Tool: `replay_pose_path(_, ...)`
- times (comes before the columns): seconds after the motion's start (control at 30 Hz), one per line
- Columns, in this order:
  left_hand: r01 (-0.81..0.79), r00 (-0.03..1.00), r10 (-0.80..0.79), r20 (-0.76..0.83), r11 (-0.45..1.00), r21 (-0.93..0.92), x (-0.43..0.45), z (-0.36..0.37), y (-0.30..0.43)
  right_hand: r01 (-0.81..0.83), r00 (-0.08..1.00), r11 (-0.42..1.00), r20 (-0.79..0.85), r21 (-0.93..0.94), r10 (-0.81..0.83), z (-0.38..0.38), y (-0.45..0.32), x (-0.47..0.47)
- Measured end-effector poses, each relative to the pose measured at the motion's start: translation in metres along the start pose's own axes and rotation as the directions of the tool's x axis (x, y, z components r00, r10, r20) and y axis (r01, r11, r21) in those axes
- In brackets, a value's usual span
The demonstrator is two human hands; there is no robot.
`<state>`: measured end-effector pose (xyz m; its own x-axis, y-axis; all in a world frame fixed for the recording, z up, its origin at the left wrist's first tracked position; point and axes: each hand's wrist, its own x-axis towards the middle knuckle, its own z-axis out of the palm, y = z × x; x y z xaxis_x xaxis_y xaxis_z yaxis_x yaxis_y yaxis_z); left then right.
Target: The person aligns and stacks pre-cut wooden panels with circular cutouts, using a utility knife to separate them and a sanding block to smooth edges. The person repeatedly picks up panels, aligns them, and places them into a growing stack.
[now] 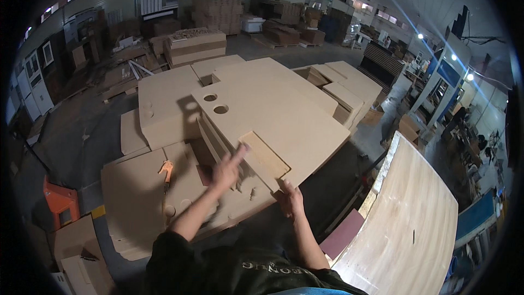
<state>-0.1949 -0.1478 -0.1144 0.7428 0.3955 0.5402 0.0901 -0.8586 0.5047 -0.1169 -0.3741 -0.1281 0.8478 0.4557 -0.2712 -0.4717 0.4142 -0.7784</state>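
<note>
A large MDF panel [278, 102] lies tilted across several stacks before me. It has two round holes [221, 109] near its left edge and a long rectangular opening or recess [266, 153] near its front corner, with a yellower surface showing inside. My right hand [291, 200] grips the near edge of the panel, thumb on top and fingers hidden beneath. My left hand [226, 171] is blurred, holding nothing, its fingers apart; the fingertips are at the panel's left edge beside the recess. Whether they touch it I cannot tell.
Stacked MDF boards [163, 98] stand left and more boards [344, 86] beyond. An orange tool [166, 169] lies on a lower stack [135, 196]. A pale wooden board [409, 221] slants at my right. Orange metal equipment [61, 200] stands far left.
</note>
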Motion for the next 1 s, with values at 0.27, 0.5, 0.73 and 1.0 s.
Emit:
replay_pose_path(0.27,-0.142,0.989,0.139,0.053,0.988,0.052,0.003,0.007,-0.022,0.189,0.981,0.978,-0.028,-0.088,-0.192,-0.047,-0.059,-0.039)
replay_pose_path(0.5,0.193,0.965,-0.173,-0.198,0.977,0.089,0.059,0.0,-0.147,0.278,0.945,0.949,-0.134,-0.15,-0.298,-0.144,-0.076,-0.004)
replay_pose_path(0.73,0.234,0.97,-0.238,-0.056,0.97,-0.071,0.043,0.008,-0.081,0.335,0.889,0.503,0.091,-0.797,-0.449,-0.198,-0.076,0.016)
replay_pose_path(1.0,0.405,0.908,-0.399,-0.128,0.914,0.021,0.065,-0.017,-0.144,0.152,0.987,0.953,-0.003,-0.262,-0.158,-0.175,-0.089,-0.001)
